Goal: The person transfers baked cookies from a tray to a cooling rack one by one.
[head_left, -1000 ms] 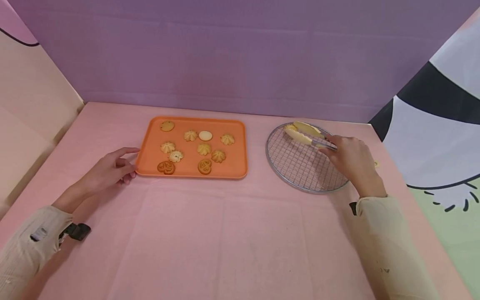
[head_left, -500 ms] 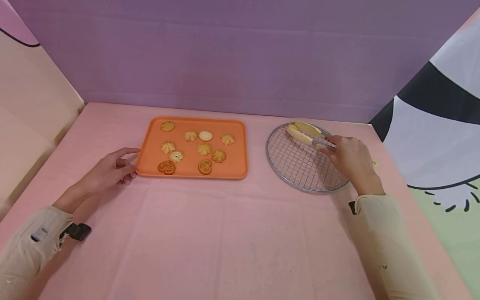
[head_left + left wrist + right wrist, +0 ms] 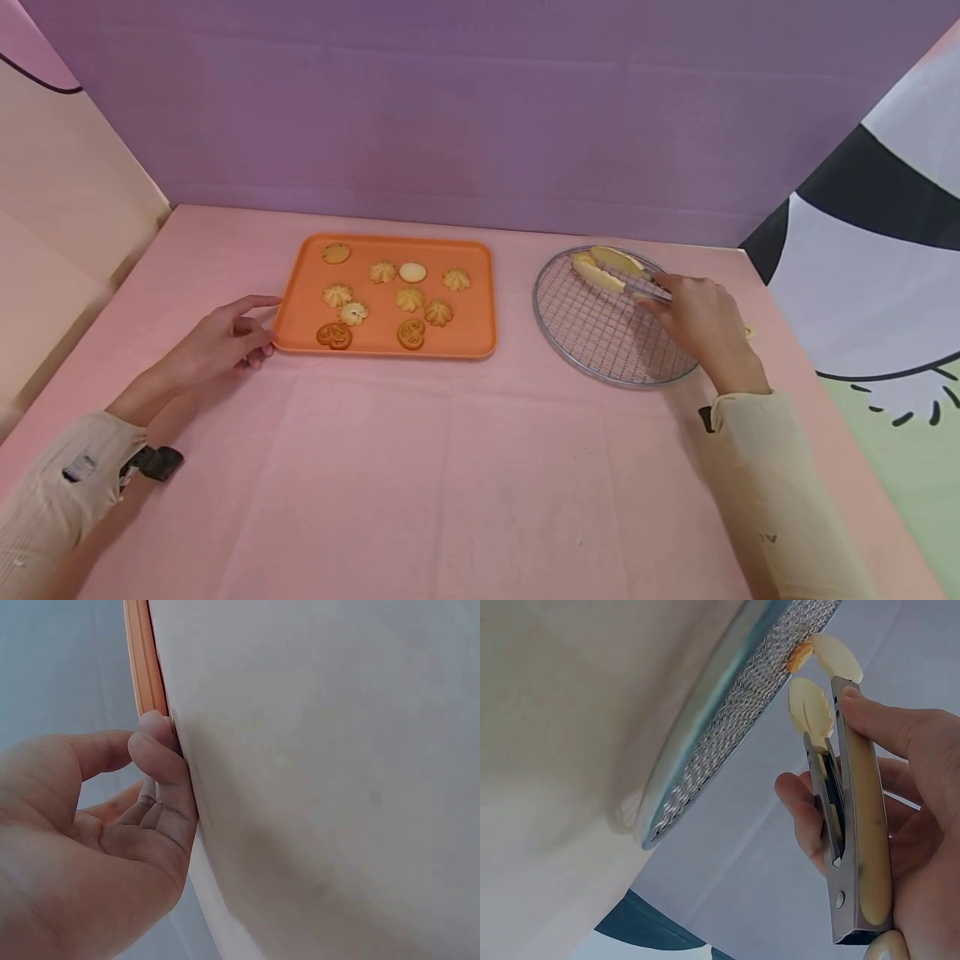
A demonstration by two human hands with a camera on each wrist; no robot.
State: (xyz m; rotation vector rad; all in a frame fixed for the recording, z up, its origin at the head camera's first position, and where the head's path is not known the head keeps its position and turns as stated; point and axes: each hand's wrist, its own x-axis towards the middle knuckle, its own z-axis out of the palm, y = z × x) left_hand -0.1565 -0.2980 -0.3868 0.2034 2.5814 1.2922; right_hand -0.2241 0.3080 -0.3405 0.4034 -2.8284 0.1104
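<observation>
In the head view my right hand grips a pair of tongs with steel arms and cream tips. The tips stand apart over the far part of a round wire rack. An orange-brown cookie shows beside the tips in the right wrist view; whether they touch it I cannot tell. At the left, my left hand touches the near left corner of an orange tray, index finger extended and thumb at the rim. Several cookies lie spread on that tray: swirled, round and pretzel-shaped.
A pink cloth covers the table. Behind it rises a purple backdrop, with a cream panel at the left and a printed panel at the right. A strip of table separates tray and rack.
The tongs have shifted very slightly at the far part of the rack, tips still apart. My left hand, the tray and its cookies look the same.
</observation>
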